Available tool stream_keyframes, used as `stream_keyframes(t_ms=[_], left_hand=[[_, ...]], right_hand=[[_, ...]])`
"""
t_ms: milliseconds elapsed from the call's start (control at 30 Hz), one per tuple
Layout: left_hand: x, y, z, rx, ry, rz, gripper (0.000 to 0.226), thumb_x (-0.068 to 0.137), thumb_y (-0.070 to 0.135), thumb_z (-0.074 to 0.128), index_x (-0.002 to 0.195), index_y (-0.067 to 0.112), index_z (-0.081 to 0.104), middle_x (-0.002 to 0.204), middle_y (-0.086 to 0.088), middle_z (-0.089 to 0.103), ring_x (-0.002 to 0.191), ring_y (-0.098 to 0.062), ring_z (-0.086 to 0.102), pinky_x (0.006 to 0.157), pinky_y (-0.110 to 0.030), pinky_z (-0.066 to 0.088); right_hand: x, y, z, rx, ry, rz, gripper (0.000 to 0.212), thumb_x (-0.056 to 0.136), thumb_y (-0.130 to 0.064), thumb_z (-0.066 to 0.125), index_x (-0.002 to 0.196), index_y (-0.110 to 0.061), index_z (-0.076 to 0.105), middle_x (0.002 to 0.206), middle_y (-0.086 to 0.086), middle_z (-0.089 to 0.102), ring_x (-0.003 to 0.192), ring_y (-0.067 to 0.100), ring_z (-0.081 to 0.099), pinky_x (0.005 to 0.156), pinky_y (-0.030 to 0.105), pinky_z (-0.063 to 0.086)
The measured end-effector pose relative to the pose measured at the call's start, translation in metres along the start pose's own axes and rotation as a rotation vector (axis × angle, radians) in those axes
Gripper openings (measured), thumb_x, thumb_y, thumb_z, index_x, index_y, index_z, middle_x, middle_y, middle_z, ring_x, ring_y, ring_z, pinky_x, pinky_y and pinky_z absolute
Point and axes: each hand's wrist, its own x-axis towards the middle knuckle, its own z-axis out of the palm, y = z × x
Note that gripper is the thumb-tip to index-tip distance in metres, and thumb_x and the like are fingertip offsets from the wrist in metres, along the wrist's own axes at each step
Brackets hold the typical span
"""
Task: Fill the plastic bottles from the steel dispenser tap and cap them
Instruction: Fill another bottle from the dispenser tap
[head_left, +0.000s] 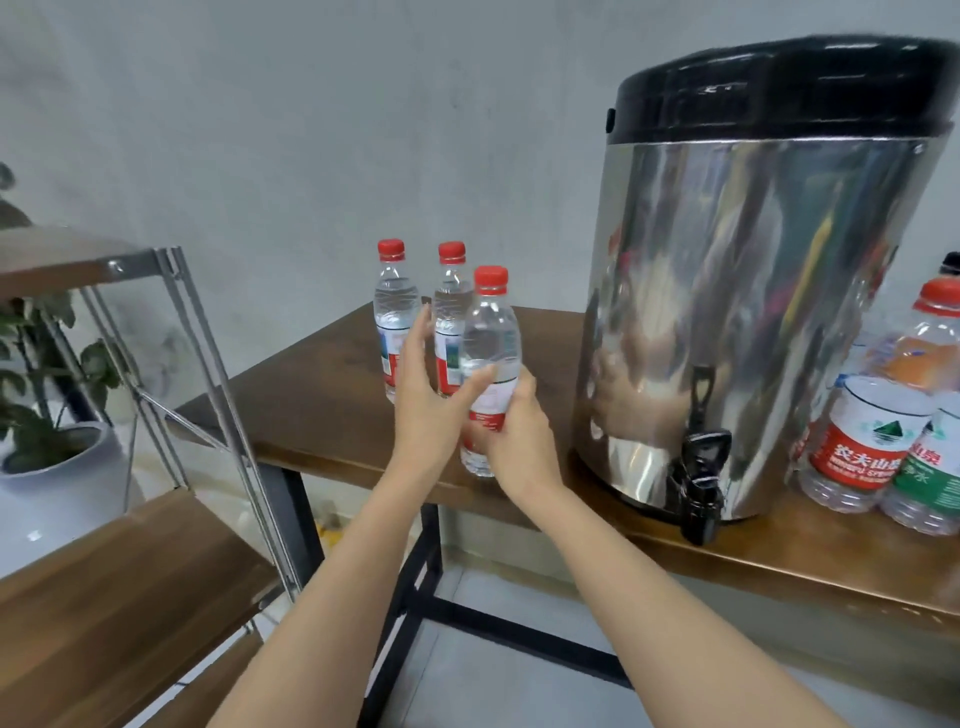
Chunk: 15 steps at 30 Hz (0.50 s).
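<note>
Curling right hand (519, 431) around bottle (491, 338)

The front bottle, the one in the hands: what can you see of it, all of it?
The front bottle is clear plastic, its red cap on, with a white and red label low down. It stands upright near the front edge of the wooden table, ahead of two like bottles. The right hand grips it at the label; the left hand lays its thumb on the front. Fill level unclear.

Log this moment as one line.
right hand grips front capped bottle | left hand beside it, fingers straight | two capped bottles behind | tap untouched
</note>
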Motion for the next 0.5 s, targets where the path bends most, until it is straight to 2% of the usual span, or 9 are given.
stream_keyframes(t_ms=[67, 133, 233, 367, 500], left_hand=[[0.014, -0.015, -0.008, 0.117, 0.072, -0.03, 0.087, 0.083, 0.034, 0.077, 0.152, 0.034, 0.024, 0.156, 0.007, 0.031, 0.144, -0.015, 0.029, 0.117, -0.04, 0.028], [0.027, -0.037, -0.015, 0.235, 0.14, -0.161, 0.1, 0.08, 0.036, 0.08, 0.156, 0.024, 0.015, 0.161, -0.003, 0.021, 0.148, -0.023, 0.018, 0.118, -0.047, 0.021], [0.042, -0.074, -0.016, 0.341, 0.102, -0.354, 0.122, 0.074, 0.04, 0.084, 0.158, 0.017, -0.001, 0.164, -0.011, 0.007, 0.151, -0.033, 0.007, 0.121, -0.054, 0.014], [0.056, -0.105, -0.005, 0.422, 0.027, -0.392, 0.133, 0.071, 0.045, 0.085, 0.156, 0.015, -0.012, 0.164, -0.013, 0.006, 0.151, -0.033, 0.011, 0.122, -0.053, 0.013], [0.061, -0.114, 0.008, 0.48, 0.05, -0.362, 0.133, 0.07, 0.049, 0.084, 0.156, 0.015, -0.013, 0.164, -0.013, 0.008, 0.15, -0.032, 0.016, 0.122, -0.052, 0.013]], right_hand=[[0.016, 0.008, 0.004, -0.056, 0.088, 0.018, 0.085, 0.081, -0.025, 0.08, 0.147, -0.024, 0.025, 0.137, 0.001, 0.055, 0.122, 0.022, 0.057, 0.099, 0.044, 0.05], [0.03, 0.014, 0.008, -0.106, 0.153, 0.039, 0.09, 0.082, -0.021, 0.08, 0.15, -0.022, 0.02, 0.139, 0.005, 0.052, 0.125, 0.025, 0.054, 0.1, 0.043, 0.049], [0.05, 0.022, 0.013, -0.112, 0.199, 0.054, 0.093, 0.082, -0.019, 0.079, 0.152, -0.02, 0.017, 0.143, 0.007, 0.048, 0.13, 0.028, 0.05, 0.104, 0.045, 0.046], [0.071, 0.029, 0.021, -0.125, 0.206, 0.078, 0.092, 0.083, -0.021, 0.078, 0.153, -0.019, 0.017, 0.145, 0.007, 0.045, 0.132, 0.027, 0.046, 0.104, 0.043, 0.043], [0.085, 0.034, 0.028, -0.155, 0.21, 0.08, 0.093, 0.083, -0.026, 0.078, 0.153, -0.021, 0.018, 0.144, 0.006, 0.046, 0.131, 0.027, 0.047, 0.102, 0.043, 0.045]])
